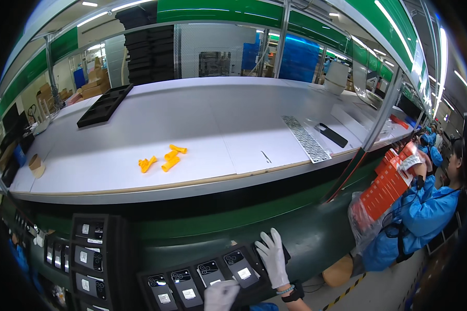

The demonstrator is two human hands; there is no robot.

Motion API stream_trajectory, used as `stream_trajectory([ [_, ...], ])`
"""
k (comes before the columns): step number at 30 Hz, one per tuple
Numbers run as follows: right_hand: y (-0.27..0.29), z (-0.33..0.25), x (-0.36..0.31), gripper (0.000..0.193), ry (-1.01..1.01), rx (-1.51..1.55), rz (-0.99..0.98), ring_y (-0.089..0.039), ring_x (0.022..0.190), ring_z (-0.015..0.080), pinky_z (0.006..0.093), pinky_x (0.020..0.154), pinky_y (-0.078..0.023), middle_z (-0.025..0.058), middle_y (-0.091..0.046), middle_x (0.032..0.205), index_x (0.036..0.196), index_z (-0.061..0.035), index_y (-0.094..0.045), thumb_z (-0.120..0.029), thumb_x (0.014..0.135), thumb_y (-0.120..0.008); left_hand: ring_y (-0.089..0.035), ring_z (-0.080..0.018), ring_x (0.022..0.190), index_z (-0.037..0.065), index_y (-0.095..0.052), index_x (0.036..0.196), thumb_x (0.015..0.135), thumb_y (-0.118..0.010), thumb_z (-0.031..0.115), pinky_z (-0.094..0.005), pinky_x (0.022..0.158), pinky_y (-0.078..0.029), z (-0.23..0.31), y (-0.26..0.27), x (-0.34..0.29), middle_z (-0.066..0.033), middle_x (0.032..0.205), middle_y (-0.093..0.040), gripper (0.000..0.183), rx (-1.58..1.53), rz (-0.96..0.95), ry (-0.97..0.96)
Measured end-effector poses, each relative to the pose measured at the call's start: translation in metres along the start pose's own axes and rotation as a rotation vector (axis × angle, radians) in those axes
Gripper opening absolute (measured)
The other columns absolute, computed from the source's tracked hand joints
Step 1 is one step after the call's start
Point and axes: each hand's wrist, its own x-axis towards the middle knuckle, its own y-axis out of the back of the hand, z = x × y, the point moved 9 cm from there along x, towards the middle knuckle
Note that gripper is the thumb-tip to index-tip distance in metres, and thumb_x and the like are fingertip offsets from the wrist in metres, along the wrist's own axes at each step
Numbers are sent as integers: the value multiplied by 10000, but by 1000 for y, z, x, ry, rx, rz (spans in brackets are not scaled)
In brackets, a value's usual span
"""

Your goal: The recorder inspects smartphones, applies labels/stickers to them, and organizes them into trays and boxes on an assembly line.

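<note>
My right hand, in a white glove, lies over the right end of a black foam tray, its fingers stretched out and apart. Under it a dark flat piece shows on both sides; whether this is a phone or part of the tray I cannot tell. My left hand, also gloved in white, is blurred over the tray's near edge, its fingers unclear. Several dark grey phones lie back side up in the slots, each with a white label; one phone is between my hands, another phone left of them.
A second foam tray of phones stands to the left on the green belt. Beyond is a white shelf with yellow pieces, a black tray and a silvery label strip. At right, a person in blue handles orange boxes.
</note>
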Motion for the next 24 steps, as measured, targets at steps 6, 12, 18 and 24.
stream_trajectory([
  [6, -58, -43, -14, 740, 219, 382, -342, -325, 1311, 374, 453, 1098, -260, 190, -173, 1496, 1481, -193, -40, -467, 932, -453, -570, -318, 634, 34, -565, 873, 871, -575, 279, -424, 568, -442, 48, -74, 22, -154, 711, -552, 245, 118, -39, -249],
  [12, -47, -48, -12, 761, 176, 324, -249, -242, 1337, 422, 506, 1094, -223, 178, -75, 1523, 1485, -241, 8, -541, 926, -412, -562, -348, 642, 45, -578, 792, 893, -526, 200, -429, 578, -459, 68, -94, 14, -142, 697, -554, 192, 115, -236, -515],
  [18, -54, -39, -13, 608, -57, 668, -229, -371, 1260, 369, 516, 1073, -289, 205, -358, 1379, 1446, -112, -226, -466, 970, -355, -562, -310, 610, 53, -568, 895, 865, -584, 304, -409, 549, -442, 74, -80, -20, -155, 747, -542, 253, 541, 49, -731],
  [24, -65, -33, -17, 248, -178, 1133, -157, -604, 952, 233, 389, 981, -447, 100, -643, 869, 1034, -33, -612, -206, 977, -444, -640, -317, 795, 37, -586, 1060, 885, -516, 204, -374, 697, -514, 8, -79, 23, -123, 943, -661, 252, -26, -512, 133],
])
